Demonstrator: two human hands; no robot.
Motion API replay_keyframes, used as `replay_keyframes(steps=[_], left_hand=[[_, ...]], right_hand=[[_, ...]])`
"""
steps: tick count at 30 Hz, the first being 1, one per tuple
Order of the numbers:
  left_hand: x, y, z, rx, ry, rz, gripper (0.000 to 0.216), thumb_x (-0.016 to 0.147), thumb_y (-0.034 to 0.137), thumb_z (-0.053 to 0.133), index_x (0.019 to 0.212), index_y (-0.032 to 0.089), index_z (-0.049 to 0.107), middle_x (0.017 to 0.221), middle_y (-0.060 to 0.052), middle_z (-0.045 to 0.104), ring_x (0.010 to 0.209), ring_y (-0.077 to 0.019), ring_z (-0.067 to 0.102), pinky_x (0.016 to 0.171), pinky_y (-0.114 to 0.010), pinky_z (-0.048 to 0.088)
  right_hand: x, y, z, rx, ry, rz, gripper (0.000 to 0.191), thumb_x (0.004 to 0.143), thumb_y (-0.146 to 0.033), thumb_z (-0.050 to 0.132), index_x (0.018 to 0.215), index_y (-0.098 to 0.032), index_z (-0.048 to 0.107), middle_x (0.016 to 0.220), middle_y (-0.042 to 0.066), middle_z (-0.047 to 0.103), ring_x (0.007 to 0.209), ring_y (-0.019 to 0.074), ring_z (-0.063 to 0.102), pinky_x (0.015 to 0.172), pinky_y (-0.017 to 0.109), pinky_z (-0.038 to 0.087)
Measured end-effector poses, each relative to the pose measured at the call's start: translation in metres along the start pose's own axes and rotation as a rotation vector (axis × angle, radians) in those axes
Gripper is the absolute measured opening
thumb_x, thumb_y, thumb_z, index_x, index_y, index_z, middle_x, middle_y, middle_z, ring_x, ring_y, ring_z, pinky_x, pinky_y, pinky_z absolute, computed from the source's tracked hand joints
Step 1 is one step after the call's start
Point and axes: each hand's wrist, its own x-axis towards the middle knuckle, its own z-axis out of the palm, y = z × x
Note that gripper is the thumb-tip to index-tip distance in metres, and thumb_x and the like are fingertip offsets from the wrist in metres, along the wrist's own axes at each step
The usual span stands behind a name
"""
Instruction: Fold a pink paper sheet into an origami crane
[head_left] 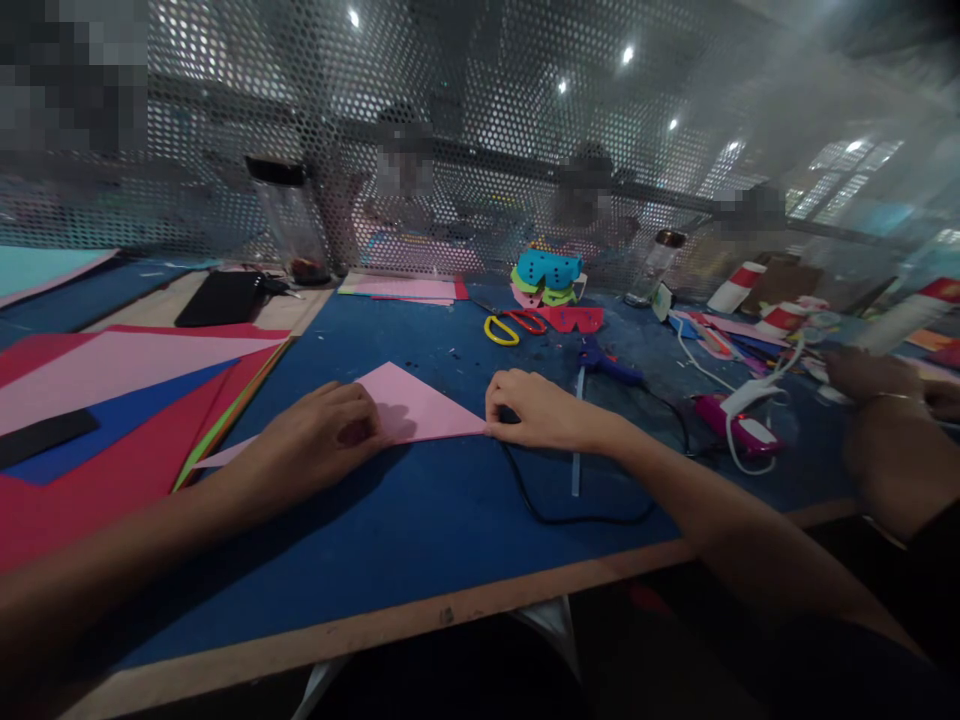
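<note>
Pink sheet point(405, 405) on the blue surface point(420, 540), peak pointing to twelve o'clock! Left hand point(334, 430) grips it at nine, right hand point(529, 408) pinches the corner at four, apparently to keep the near edge steady.

L hand point(334, 432) hides pt of pink sheet point(409, 405); bkgd ppl point(405, 180) blurred.

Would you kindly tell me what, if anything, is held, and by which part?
The pink sheet: the right hand pinches its right corner; the left hand is at the near edge, its hold hidden.
</note>
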Motion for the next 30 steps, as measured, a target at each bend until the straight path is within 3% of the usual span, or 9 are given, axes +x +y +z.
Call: replay_keyframes(steps=[14,25,30], left_hand=[[0.0004,-0.0002,0.0009,0.018,-0.007,-0.011,0.035,0.097,0.049,0.059,0.077,0.021,0.061,0.085,-0.005,0.064,0.082,-0.0218,0.058,0.072,-0.034,0.043],[0.0006,-0.0021,-0.0002,0.062,0.001,0.055,0.03,0.099,0.046,0.056,0.082,0.021,0.063,0.087,-0.006,0.066,0.081,-0.0218,0.058,0.073,-0.035,0.042],[0.0012,-0.0017,0.0015,0.006,0.028,0.01,0.031,0.097,0.047,0.059,0.079,0.022,0.06,0.082,-0.005,0.063,0.076,-0.0211,0.055,0.068,-0.034,0.041]], right_hand=[[0.0009,0.0026,0.0013,0.024,-0.017,0.015,0.002,0.083,-0.019,0.066,0.081,-0.019,0.065,0.104,0.006,0.064,0.098,0.0206,0.056,0.086,0.033,0.041],[0.0002,0.0031,0.0036,0.008,0.008,0.015,0.004,0.084,-0.021,0.062,0.082,-0.019,0.065,0.103,0.007,0.063,0.097,0.0213,0.055,0.086,0.035,0.04],[0.0005,0.0024,0.0044,-0.011,0.014,0.028,0.004,0.083,-0.021,0.062,0.08,-0.019,0.063,0.102,0.007,0.062,0.095,0.0216,0.054,0.085,0.035,0.04]])
